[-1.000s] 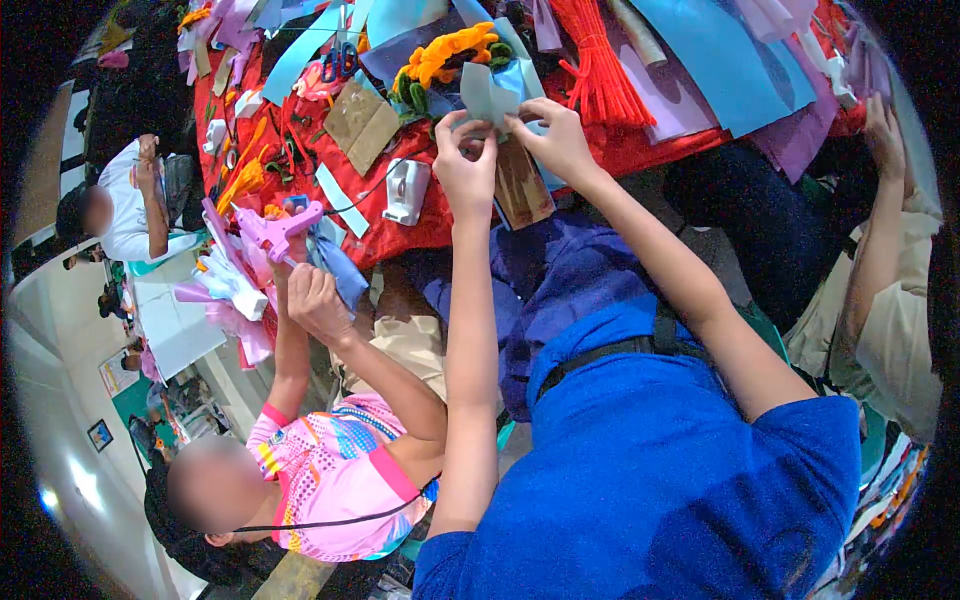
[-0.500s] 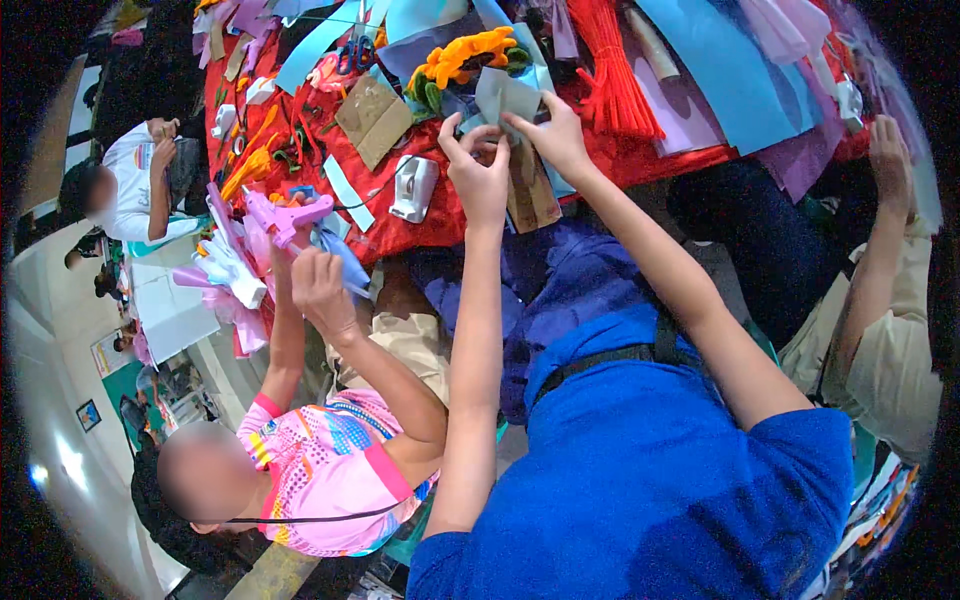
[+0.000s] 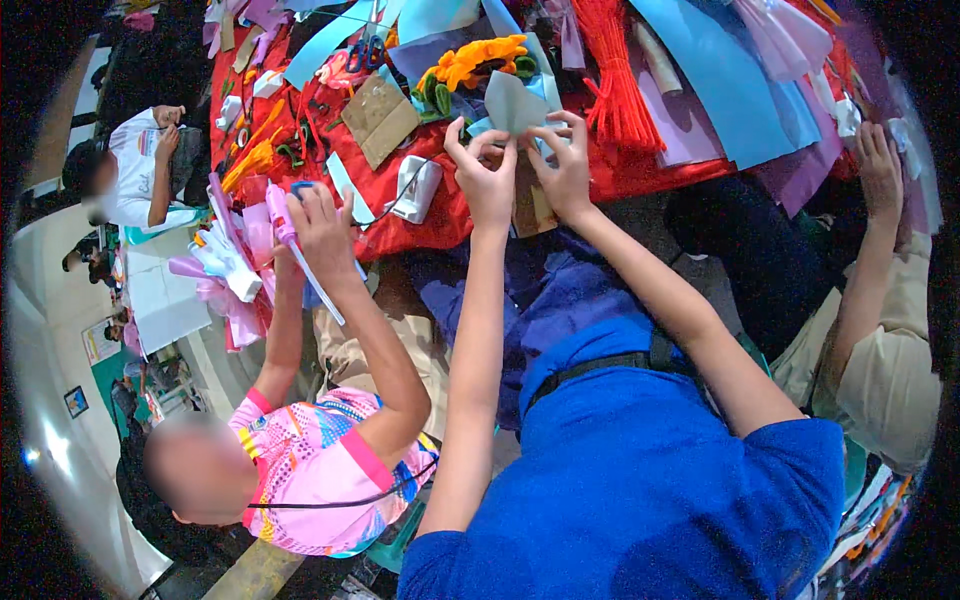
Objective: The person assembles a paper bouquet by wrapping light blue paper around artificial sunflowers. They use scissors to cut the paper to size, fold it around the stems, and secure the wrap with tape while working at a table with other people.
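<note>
A small grey-blue piece of paper (image 3: 514, 103) stands raised in front of me, over the table's near edge. My left hand (image 3: 487, 185) is closed in a pinch at its lower edge, thumb and forefinger curved into a ring. My right hand (image 3: 566, 175) holds the same paper's lower right side, its thumb and bent fingers close to the left fingertips. Just beyond the paper lies a fuzzy orange flower (image 3: 478, 62) with green leaves (image 3: 436, 95). Below the paper, a brown cardboard strip (image 3: 531, 208) shows at the table edge.
Nearby on the red cloth (image 3: 435, 228) are a cardboard square (image 3: 380, 121), a white tape dispenser (image 3: 416, 190), scissors (image 3: 367, 50), a red pipe-cleaner bundle (image 3: 613, 85) and blue sheets (image 3: 735, 95). At left, a co-worker holds a pink glue gun (image 3: 281, 214); another person's hand (image 3: 880, 175) is at right.
The paper has turned and now shows a broader face. My right hand has shifted lower, its fingers more bent. The co-worker's hand has moved up to the glue gun, which has turned.
</note>
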### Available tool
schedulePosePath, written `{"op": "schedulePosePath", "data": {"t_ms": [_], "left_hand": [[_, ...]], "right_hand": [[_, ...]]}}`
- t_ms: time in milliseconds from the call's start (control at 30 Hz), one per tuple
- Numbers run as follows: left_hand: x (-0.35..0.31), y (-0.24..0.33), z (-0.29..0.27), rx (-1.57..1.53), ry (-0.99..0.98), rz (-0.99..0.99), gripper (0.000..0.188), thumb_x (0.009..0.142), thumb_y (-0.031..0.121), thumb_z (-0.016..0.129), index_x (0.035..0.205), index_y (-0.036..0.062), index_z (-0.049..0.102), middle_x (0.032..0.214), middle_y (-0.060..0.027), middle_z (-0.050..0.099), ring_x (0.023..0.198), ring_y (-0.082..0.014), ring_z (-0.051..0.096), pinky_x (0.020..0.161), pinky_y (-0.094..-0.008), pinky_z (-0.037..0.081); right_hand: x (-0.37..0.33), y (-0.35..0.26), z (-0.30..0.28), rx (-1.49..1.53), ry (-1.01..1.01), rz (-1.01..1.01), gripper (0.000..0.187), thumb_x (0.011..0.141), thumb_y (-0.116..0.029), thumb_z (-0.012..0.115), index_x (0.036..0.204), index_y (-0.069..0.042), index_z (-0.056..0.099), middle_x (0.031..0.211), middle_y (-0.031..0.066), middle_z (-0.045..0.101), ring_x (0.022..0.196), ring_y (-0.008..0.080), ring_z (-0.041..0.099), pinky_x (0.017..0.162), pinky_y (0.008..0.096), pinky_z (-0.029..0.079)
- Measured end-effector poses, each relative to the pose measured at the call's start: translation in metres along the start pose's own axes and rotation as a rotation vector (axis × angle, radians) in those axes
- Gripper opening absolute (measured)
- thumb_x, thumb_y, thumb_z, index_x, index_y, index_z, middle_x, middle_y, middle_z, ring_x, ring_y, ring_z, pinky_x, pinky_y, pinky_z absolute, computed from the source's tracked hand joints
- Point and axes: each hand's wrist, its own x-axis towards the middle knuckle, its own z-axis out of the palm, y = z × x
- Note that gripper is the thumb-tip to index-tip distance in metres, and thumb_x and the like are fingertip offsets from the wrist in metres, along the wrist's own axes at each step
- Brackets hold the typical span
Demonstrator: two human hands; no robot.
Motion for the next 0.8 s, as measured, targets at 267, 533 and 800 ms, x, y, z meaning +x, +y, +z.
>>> {"op": "schedulePosePath", "data": {"t_ms": [267,533,800], "left_hand": [[0.015,-0.007,-0.023,-0.101,-0.113,-0.124,0.052,0.074,0.006,0.069,0.115,0.0034,0.038,0.081,-0.0079,0.061,0.068,-0.0102,0.055,0.062,-0.0209,0.043],[0.038,0.01,-0.041,0.163,-0.499,-0.032,0.019,0.078,0.017,0.064,0.088,0.0012,0.066,0.077,-0.005,0.064,0.071,-0.0096,0.057,0.067,-0.0227,0.044],[0.057,0.015,-0.031,0.361,-0.684,-0.133,0.019,0.075,0.018,0.064,0.085,0.0011,0.067,0.075,-0.0102,0.066,0.072,-0.0126,0.062,0.067,-0.0251,0.047]], "right_hand": [[0.003,0.004,-0.001,0.081,-0.046,0.159,0.022,0.067,-0.016,0.07,0.089,-0.012,0.068,0.1,0.0106,0.05,0.094,0.0254,0.053,0.078,0.0339,0.044],[0.006,0.013,-0.003,0.087,-0.075,0.18,0.03,0.061,-0.023,0.074,0.089,-0.013,0.068,0.103,0.0107,0.05,0.096,0.0245,0.053,0.081,0.0334,0.045],[0.007,0.025,-0.002,0.162,-0.109,0.165,0.032,0.059,-0.027,0.076,0.088,-0.014,0.068,0.106,0.0097,0.048,0.098,0.0249,0.051,0.085,0.0346,0.043]]}}
